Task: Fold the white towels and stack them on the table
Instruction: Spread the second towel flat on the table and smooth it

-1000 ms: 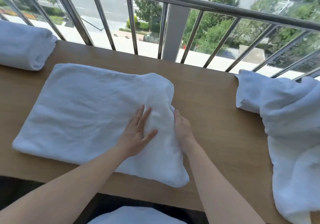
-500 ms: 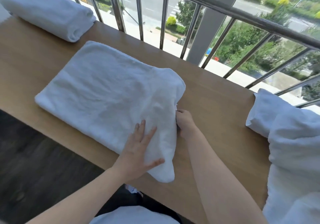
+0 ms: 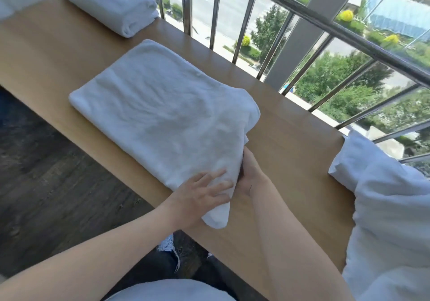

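Ahead of you a metal railing (image 3: pixel 395 59) of slim bars, with one wide grey post (image 3: pixel 300 42), runs slantwise across the top of your view. Beyond the railing and far below it you can see a grey road (image 3: pixel 230 5), green trees (image 3: pixel 337 77), round yellow shrubs (image 3: pixel 346 15) and a pale blue roof (image 3: pixel 395 19). On your side of the railing, well back from it, lies a dark wood floor (image 3: pixel 46 184), where what looks like a pale shoe (image 3: pixel 169 244) shows.
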`<action>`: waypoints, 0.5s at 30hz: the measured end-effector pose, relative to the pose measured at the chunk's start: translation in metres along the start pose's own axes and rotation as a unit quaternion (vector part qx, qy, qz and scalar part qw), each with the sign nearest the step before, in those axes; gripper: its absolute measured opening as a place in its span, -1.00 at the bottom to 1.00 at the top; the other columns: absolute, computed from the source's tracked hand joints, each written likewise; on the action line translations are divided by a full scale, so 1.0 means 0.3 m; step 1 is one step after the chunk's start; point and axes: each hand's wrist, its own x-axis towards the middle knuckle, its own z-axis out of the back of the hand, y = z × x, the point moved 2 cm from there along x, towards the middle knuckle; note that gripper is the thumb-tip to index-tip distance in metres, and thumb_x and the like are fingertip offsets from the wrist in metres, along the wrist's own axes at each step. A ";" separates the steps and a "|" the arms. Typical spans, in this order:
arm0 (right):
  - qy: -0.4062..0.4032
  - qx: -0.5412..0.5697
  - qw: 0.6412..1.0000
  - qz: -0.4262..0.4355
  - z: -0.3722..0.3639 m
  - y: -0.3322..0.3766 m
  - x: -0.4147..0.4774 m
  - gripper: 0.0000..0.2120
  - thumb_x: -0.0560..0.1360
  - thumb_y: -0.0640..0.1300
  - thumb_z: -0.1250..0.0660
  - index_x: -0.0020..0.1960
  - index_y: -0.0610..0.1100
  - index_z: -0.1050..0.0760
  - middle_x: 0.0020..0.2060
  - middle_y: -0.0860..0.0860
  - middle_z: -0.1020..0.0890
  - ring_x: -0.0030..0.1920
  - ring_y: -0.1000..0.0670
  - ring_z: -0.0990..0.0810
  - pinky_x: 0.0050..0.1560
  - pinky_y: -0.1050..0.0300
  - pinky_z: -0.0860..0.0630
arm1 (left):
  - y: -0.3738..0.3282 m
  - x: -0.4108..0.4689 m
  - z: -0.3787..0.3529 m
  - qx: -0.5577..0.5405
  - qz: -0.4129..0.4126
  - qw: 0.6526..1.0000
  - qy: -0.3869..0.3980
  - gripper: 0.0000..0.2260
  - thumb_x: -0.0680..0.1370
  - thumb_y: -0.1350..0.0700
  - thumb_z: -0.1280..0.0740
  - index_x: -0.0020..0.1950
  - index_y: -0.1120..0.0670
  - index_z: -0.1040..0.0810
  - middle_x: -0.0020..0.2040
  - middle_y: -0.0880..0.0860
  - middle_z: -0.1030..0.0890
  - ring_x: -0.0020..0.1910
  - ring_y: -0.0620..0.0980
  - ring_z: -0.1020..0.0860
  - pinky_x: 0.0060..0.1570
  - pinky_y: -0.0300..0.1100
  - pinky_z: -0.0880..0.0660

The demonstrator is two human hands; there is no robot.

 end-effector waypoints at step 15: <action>0.155 0.098 0.982 -0.043 -0.041 -0.056 -0.052 -0.45 0.52 0.17 -0.43 0.26 -0.28 -0.59 0.17 -0.22 -0.65 0.21 -0.20 -0.63 0.21 -0.13 -0.56 | -0.020 -0.067 0.017 -0.362 0.373 0.823 -0.229 -0.54 0.41 0.27 -0.57 0.08 -0.15 -0.46 0.30 -0.21 -0.55 0.52 -0.10 -0.33 0.38 -0.25 -0.37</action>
